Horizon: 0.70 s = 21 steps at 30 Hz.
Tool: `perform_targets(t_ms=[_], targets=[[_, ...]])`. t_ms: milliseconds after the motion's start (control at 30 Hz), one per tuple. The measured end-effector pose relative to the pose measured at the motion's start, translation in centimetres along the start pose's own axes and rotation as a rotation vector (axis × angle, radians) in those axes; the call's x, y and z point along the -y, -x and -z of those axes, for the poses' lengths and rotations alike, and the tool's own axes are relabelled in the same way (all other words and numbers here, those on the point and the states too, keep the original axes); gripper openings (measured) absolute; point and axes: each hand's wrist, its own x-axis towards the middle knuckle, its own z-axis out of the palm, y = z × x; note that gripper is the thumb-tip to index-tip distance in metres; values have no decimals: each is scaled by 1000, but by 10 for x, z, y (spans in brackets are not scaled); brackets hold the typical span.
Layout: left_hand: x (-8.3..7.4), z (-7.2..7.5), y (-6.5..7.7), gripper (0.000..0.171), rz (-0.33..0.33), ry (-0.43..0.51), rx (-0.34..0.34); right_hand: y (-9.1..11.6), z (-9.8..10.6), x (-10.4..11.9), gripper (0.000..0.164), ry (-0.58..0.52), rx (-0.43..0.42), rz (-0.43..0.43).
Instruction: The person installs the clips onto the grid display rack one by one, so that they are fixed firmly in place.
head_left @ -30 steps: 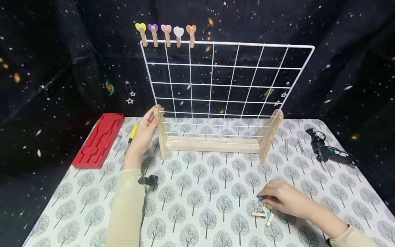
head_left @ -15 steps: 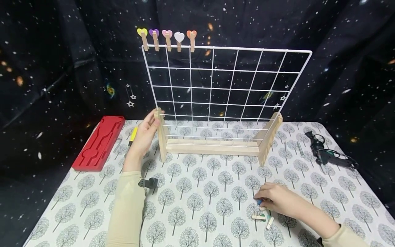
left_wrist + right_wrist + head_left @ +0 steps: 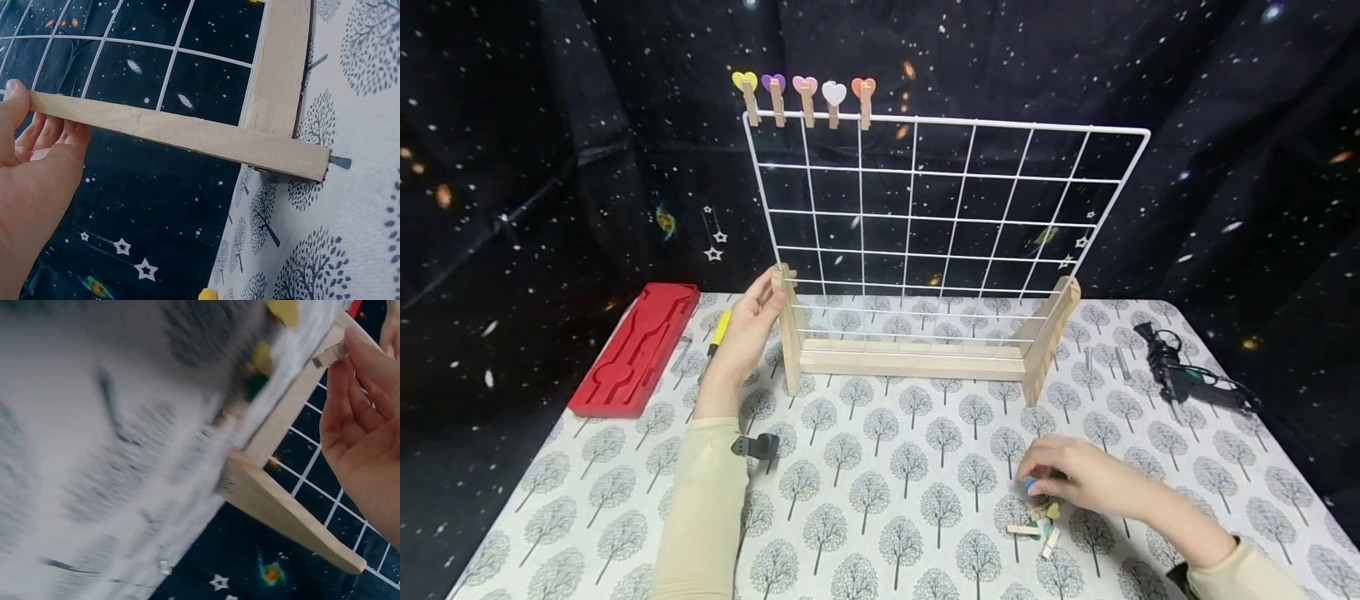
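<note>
My left hand (image 3: 747, 327) grips the left upright (image 3: 787, 333) of a wooden stand, thumb on the near side and fingers behind, as the left wrist view also shows. A white wire grid (image 3: 940, 172) leans back in this stand. Several heart-topped clothespins (image 3: 807, 100) are clipped along the left of its top bar: yellow, purple, pink, white and orange. Over the front right of the table, my right hand (image 3: 1086, 475) pinches a clothespin (image 3: 330, 355) between thumb and fingertips; a blue part (image 3: 1030, 484) of it shows in the head view. Loose clothespins (image 3: 1022, 529) lie just below this hand.
A red moulded tray (image 3: 636, 350) lies at the left, with a yellow-handled tool (image 3: 720, 327) beside my left hand. Toward the right edge lie a black tool with a cable (image 3: 1195, 375) and thin metal rods (image 3: 1122, 363). A dark starry cloth (image 3: 550, 125) hangs behind.
My right hand has come up slightly from the loose clothespins with the blue one, and more of the pile shows beneath it. The left hand keeps its grip; the head view has shifted a little.
</note>
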Motion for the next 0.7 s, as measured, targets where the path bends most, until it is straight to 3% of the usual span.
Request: perform_targets(t_ms=[233, 367, 533, 700], targets=[[-14, -1, 8, 49, 24, 4, -3, -55, 33, 7, 18, -55, 29, 15], [-18, -3, 10, 49, 16, 0, -2, -96, 56, 13, 20, -59, -12, 31], [-19, -5, 8, 49, -1, -11, 11, -148, 95, 27, 21, -103, -186, 24], [-18, -3, 8, 49, 1, -31, 24, -191, 145, 73, 21, -222, -414, -30]])
